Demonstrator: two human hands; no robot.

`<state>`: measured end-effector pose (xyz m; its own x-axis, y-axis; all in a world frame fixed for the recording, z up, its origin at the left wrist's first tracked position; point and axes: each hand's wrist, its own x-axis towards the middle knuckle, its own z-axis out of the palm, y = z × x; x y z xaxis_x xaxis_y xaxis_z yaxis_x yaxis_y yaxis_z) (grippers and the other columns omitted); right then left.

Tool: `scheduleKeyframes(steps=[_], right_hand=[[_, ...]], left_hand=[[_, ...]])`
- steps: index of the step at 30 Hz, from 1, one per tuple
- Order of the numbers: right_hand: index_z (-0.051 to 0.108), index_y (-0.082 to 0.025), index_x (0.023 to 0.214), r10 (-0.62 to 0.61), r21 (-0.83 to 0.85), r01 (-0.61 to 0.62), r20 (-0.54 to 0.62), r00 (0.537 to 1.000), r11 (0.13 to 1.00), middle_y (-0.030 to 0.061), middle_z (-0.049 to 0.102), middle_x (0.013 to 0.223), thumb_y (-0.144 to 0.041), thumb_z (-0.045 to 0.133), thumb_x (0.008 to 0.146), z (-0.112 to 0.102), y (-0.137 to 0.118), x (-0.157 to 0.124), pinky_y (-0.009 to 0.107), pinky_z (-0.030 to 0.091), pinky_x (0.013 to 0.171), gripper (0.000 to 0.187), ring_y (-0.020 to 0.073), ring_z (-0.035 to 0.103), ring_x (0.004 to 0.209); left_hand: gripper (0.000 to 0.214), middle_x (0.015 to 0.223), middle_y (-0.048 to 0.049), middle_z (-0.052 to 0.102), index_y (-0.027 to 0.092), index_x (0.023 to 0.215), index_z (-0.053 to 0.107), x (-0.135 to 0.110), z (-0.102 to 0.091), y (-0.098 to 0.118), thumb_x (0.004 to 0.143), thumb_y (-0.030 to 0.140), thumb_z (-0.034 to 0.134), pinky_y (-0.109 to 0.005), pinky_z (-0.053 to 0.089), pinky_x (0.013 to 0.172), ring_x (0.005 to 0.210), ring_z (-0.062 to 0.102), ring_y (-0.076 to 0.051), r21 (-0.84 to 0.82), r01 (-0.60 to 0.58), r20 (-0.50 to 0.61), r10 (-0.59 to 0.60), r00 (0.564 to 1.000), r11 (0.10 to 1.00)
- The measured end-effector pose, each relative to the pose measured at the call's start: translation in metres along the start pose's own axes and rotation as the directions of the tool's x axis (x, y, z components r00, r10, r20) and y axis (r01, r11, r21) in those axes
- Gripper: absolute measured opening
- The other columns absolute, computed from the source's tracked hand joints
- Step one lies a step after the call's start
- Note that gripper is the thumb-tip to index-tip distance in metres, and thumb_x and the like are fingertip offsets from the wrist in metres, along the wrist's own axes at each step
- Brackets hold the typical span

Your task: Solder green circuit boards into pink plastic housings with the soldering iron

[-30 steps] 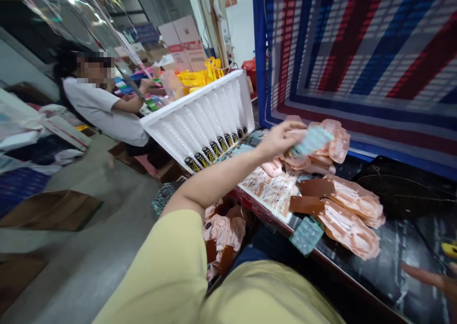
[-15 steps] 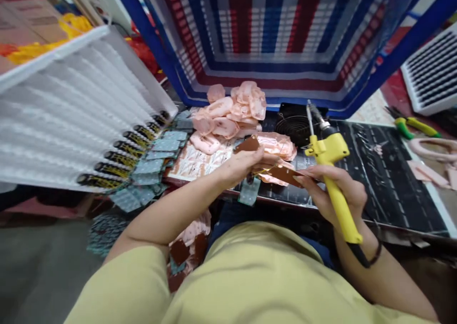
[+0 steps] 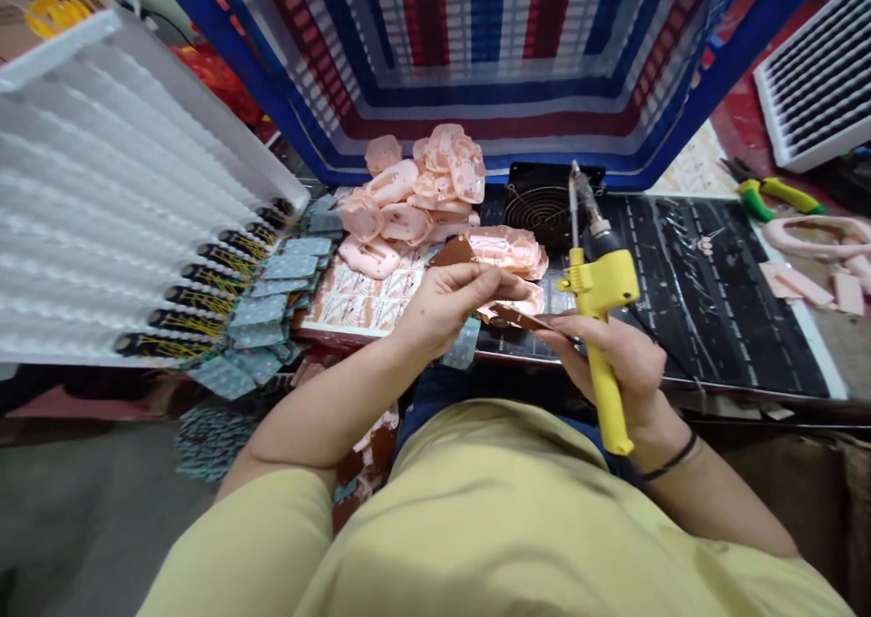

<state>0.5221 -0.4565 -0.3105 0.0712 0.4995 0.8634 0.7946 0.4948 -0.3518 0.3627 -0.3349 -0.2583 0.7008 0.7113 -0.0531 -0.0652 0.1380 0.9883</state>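
Note:
My right hand [image 3: 616, 354] is wrapped around the handle of a yellow soldering gun [image 3: 602, 290], its metal tip pointing up and away. The thumb and fingertips of that hand also pinch a thin brown board [image 3: 521, 317], seen nearly edge-on. My left hand [image 3: 453, 304] is closed, palm turned inward, with a second brown board [image 3: 453, 251] sticking out past its knuckles. Its fingertips lie close above the board in my right hand; whether they touch is unclear. Behind the hands lies a stack of pale pink plastic shells [image 3: 510, 252].
Left stands a white ribbed tray [image 3: 136, 181] with wired black parts beside green circuit boards [image 3: 259, 318]. A pile of pink shells [image 3: 415, 190], a black fan [image 3: 544, 209] and a blue-framed striped basket [image 3: 490, 127] lie ahead. Green-yellow pliers [image 3: 779, 198] rest at right.
The view has shifted, so the bench appears further left and higher. The board in my right hand has tilted more edge-on, and the soldering gun stands more upright.

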Motion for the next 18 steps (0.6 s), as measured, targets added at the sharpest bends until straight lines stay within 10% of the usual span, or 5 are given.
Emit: scheduleKeyframes(steps=[8,12,18], right_hand=[[0.066,-0.018,0.107,0.024,0.139,-0.023,-0.005,1.000,0.990,0.0078,0.076,0.096,-0.015,0.080,0.078,-0.013,0.007,-0.018,0.031,0.064,0.071,0.033,0.0214,0.075,0.081],[0.070,-0.026,0.107,0.132,0.106,-0.127,-0.046,0.990,0.986,-0.0013,0.076,0.087,-0.003,0.078,0.075,-0.023,0.017,-0.029,0.031,0.062,0.064,0.040,0.0183,0.073,0.070],[0.069,-0.023,0.118,0.071,0.093,-0.073,0.029,0.997,0.993,-0.0001,0.076,0.083,-0.026,0.066,0.093,-0.041,0.023,-0.026,0.027,0.060,0.062,0.026,0.0162,0.071,0.066]], left_hand=[[0.040,0.068,-0.0014,0.067,0.015,0.090,0.074,-0.004,-0.022,0.037,0.085,0.054,0.069,-0.021,0.049,0.054,0.053,0.061,-0.010,0.382,-0.163,-0.014,0.182,0.983,0.910],[0.024,0.075,-0.0042,0.072,0.014,0.088,0.077,0.005,-0.035,0.041,0.083,0.037,0.072,-0.022,0.048,0.063,0.066,0.066,-0.013,0.737,-0.264,0.246,0.116,0.962,0.623],[0.011,0.078,-0.0039,0.074,0.013,0.087,0.074,0.029,-0.039,0.014,0.084,0.019,0.065,-0.023,0.045,0.066,0.069,0.066,-0.014,0.911,-0.357,0.346,0.092,0.934,0.208]])
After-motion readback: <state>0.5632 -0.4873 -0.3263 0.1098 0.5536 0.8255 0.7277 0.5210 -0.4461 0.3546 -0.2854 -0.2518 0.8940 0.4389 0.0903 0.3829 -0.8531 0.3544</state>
